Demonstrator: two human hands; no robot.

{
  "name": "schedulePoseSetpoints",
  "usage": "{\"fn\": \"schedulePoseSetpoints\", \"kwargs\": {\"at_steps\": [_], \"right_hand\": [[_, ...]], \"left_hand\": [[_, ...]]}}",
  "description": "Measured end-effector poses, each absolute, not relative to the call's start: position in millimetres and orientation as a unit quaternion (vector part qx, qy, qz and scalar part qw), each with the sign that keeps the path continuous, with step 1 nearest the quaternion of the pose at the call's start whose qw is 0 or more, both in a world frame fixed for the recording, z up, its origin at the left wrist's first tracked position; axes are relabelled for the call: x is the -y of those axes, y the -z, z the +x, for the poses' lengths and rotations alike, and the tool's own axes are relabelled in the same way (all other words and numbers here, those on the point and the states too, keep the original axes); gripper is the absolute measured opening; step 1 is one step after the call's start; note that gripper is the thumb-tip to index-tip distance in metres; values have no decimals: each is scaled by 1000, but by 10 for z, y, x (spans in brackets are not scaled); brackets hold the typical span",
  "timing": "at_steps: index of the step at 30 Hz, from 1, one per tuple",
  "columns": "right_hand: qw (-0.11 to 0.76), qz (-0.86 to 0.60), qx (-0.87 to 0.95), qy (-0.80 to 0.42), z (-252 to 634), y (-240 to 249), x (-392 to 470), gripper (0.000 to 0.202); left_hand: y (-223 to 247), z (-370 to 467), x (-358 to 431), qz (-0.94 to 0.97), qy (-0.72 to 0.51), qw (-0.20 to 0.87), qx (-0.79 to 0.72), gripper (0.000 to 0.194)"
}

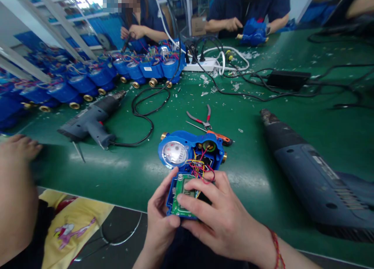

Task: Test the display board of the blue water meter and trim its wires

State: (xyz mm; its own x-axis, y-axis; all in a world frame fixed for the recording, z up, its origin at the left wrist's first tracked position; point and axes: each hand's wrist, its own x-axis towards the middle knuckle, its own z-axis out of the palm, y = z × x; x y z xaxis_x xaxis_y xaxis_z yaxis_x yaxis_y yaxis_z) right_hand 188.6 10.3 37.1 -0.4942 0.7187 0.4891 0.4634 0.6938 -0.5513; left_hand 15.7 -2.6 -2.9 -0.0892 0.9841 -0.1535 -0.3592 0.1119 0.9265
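Between my hands is a small blue housing with a green circuit board (177,204) and a small display in it. My left hand (159,206) grips the housing by its left side, thumb at the near corner. With index and middle fingertips, my right hand (216,210) presses on the board's face, its other fingers around the right side. Red, yellow and black wires (198,166) run from the board into the open compartment of a blue water meter (187,138). The meter lies on the table just beyond, its round dial at the left and brass ends showing.
Pliers (207,123) and an orange-handled screwdriver (220,137) lie behind the meter. Heat guns rest at left (90,119) and right (309,171). Rows of blue meters (134,71), a power strip (201,64) and cables fill the back. Co-workers sit opposite; another person's arm (16,199) is at left.
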Motion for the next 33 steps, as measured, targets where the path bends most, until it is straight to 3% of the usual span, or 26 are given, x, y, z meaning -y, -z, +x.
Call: {"fn": "schedulePoseSetpoints", "kwargs": {"at_steps": [5, 13, 33], "right_hand": [[377, -351, 843, -155, 1852, -366, -86, 21], [415, -329, 839, -125, 1850, -327, -43, 21], [435, -344, 811, -183, 1829, -248, -36, 13]], "left_hand": [[67, 127, 42, 334, -597, 577, -446, 84], [260, 61, 66, 377, -589, 555, -451, 96], [247, 54, 50, 403, -585, 531, -462, 91]]}}
